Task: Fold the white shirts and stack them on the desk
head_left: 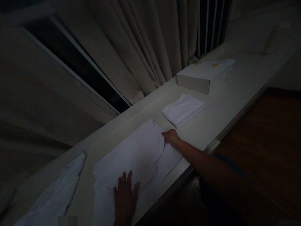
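A white cloth lies spread flat on the long pale counter. My left hand rests flat on its near part, fingers apart. My right hand pinches the cloth's far right edge, where a fold line runs down. A neatly folded white cloth stack sits just beyond my right hand.
A closed cardboard box stands further along the counter with white items behind it. Another white cloth lies at the near left. Curtains hang behind the counter. Dark wooden floor lies to the right.
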`<move>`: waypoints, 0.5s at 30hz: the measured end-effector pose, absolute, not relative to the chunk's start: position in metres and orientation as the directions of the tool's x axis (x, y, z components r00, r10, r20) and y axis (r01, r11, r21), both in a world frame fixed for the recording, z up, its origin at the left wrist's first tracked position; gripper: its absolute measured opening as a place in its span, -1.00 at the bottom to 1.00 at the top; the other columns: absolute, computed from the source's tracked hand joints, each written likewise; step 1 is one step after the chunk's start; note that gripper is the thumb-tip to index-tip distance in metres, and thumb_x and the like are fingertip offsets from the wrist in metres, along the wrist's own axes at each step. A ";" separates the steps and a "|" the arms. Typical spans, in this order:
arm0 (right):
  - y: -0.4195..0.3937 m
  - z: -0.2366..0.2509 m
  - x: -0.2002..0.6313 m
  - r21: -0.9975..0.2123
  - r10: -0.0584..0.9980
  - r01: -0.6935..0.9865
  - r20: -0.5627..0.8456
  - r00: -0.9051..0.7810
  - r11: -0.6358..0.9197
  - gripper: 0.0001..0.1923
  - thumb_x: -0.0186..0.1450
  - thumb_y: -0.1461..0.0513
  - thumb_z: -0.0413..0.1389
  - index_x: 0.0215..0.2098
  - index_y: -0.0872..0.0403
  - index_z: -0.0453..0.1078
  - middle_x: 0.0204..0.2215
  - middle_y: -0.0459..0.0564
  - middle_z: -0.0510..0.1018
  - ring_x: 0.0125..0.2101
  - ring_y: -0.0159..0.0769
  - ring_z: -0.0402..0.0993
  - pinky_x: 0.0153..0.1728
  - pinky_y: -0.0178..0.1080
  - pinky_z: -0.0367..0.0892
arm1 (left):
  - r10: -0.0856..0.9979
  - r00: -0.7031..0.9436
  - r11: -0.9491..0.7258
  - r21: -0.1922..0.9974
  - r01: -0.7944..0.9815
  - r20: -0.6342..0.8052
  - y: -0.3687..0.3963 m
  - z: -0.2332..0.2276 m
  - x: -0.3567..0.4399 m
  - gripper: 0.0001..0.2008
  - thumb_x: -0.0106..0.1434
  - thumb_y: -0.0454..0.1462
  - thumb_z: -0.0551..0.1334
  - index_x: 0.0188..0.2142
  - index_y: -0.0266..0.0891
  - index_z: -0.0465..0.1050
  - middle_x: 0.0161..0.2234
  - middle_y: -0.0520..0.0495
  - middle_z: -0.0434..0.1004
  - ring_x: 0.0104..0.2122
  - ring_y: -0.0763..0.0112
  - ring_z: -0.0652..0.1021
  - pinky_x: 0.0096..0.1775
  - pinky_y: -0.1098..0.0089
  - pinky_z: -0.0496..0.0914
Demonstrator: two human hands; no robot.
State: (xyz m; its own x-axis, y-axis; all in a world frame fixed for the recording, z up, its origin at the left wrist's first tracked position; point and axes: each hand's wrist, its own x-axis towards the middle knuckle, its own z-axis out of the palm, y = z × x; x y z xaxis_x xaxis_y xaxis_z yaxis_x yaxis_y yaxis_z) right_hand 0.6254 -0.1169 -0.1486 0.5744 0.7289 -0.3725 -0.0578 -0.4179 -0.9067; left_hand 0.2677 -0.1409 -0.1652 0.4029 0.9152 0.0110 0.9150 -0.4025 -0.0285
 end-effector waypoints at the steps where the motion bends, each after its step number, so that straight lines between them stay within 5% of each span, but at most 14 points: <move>1: -0.117 -0.150 0.625 -0.905 0.722 -0.115 -0.399 0.566 -0.411 -0.79 0.34 0.20 0.08 -0.35 0.20 0.37 -0.38 0.15 0.59 -0.45 -0.29 0.57 -0.47 -0.32 0.47 | 0.920 0.393 -0.393 -0.023 0.919 0.006 -0.140 -0.164 0.267 -0.38 0.37 0.01 -0.14 0.34 -0.13 -0.04 0.38 -0.13 -0.15 0.36 0.10 -0.11 0.25 -0.14 -0.08; 5: -0.115 -0.157 0.625 -0.884 0.711 -0.271 -0.467 0.526 -0.380 -0.79 0.39 0.20 0.02 -0.31 0.21 0.33 -0.46 0.11 0.57 -0.55 -0.32 0.54 -0.56 -0.34 0.47 | 0.921 0.381 -0.380 -0.032 0.924 0.076 -0.125 -0.149 0.288 -0.38 0.37 0.00 -0.15 0.29 -0.27 0.09 0.36 -0.22 -0.07 0.35 -0.02 -0.08 0.22 -0.24 -0.08; 8: -0.112 -0.160 0.624 -0.870 0.718 -0.312 -0.492 0.493 -0.381 -0.76 0.41 0.18 -0.03 -0.28 0.22 0.32 -0.51 0.07 0.55 -0.58 -0.32 0.53 -0.57 -0.31 0.48 | 0.802 0.577 -0.581 -0.017 0.813 0.153 -0.107 -0.130 0.344 -0.41 0.36 -0.03 -0.07 0.26 -0.32 0.13 0.34 -0.22 0.02 0.34 0.11 -0.01 0.28 -0.04 -0.05; 11: -0.112 -0.160 0.623 -0.871 0.726 -0.289 -0.491 0.482 -0.398 -0.71 0.44 0.16 -0.10 -0.24 0.22 0.32 -0.52 0.06 0.55 -0.58 -0.31 0.53 -0.56 -0.29 0.47 | 0.673 0.731 -0.739 0.065 0.670 0.117 -0.095 -0.116 0.422 -0.44 0.33 -0.03 0.00 0.21 -0.31 0.20 0.25 -0.25 0.23 0.26 0.17 0.21 0.25 0.09 0.08; 15: -0.118 -0.152 0.628 -0.898 0.750 -0.132 -0.425 0.507 -0.420 -0.73 0.38 0.12 0.02 -0.28 0.19 0.37 -0.50 0.08 0.57 -0.46 -0.21 0.58 -0.51 -0.29 0.44 | 0.629 0.771 -0.777 0.116 0.619 0.097 -0.098 -0.108 0.500 -0.49 0.27 -0.02 0.10 0.07 -0.33 0.30 0.03 -0.27 0.43 0.05 0.16 0.42 0.03 0.22 0.34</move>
